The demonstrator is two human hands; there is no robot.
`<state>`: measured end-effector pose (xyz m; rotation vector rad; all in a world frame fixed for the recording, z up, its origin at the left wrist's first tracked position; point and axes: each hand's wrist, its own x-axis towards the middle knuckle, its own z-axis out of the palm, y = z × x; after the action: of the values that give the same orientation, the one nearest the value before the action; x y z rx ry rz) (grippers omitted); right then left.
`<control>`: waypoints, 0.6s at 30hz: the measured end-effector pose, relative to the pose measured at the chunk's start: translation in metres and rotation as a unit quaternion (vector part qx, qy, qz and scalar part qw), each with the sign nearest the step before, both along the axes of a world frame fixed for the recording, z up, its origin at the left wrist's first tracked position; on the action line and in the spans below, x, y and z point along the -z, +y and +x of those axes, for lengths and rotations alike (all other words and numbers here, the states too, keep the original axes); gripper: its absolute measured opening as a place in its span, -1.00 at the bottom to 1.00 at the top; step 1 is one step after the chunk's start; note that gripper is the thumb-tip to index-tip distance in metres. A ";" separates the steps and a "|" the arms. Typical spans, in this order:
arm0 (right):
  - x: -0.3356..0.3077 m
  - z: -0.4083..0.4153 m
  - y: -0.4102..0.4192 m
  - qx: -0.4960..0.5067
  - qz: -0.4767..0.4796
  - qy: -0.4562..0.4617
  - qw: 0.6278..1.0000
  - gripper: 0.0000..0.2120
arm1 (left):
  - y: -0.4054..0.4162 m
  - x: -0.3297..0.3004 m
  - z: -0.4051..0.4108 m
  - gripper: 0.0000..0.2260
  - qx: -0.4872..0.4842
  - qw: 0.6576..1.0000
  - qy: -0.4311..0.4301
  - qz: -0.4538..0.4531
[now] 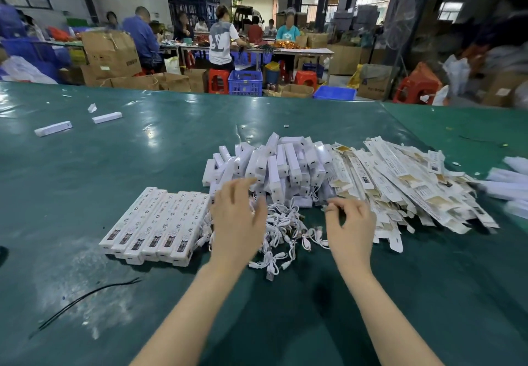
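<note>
- Left hand (237, 217): fingers straight and spread, holding nothing. It is over the cables (281, 233), with its fingertips at the foot of the unit pile (274, 165). Can't tell if they touch.
- Right hand (350, 223): fingers curled, thumb and index close together. There's a small blurred bit at the tips; can't tell if it's pinched.
- The cables are a white tangle on the table (85, 180) between the two hands. Part of it is hidden under the left hand.
- The unit pile is just behind the cables, and its lower layers are buried.
- Flat cartons (400, 183) are heaped right of the units and touch them. The print is too small to read.
- White items at the right edge (511, 185) are blurred and cut off.
- Six closed boxes (160, 223) lie side by side left of the cables, contents hidden.
- Blue crate (245, 83) is past the far table edge with its lower part cut off. Can't make out the contents.
- Two loose boxes (54, 128) sit far left, well apart from the piles.
</note>
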<state>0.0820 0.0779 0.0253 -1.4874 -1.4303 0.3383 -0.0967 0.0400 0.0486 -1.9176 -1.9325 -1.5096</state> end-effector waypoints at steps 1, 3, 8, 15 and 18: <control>-0.002 0.006 0.004 0.034 -0.006 -0.023 0.999 -0.84 | -0.004 0.002 0.017 -0.69 0.046 0.999 0.000 0.013; -0.007 0.019 0.014 0.070 -0.056 -0.135 0.987 -0.78 | -0.010 0.008 0.047 -0.65 0.134 0.991 0.007 0.007; -0.021 0.042 0.041 0.012 -0.126 -0.316 0.940 -0.62 | -0.006 0.022 0.095 -0.65 0.214 0.976 0.020 -0.029; -0.036 0.037 0.076 -0.035 -0.258 -0.318 0.912 -0.63 | 0.000 0.022 0.109 -0.64 0.221 0.974 0.048 -0.033; -0.034 0.035 0.071 0.007 -0.224 -0.277 0.935 -0.65 | 0.002 0.025 0.103 -0.64 0.221 0.974 0.025 -0.041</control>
<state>0.1168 0.1492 0.0596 -2.0769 -1.8656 0.2535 0.0066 0.0419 0.0237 -2.5238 -1.6440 -1.4619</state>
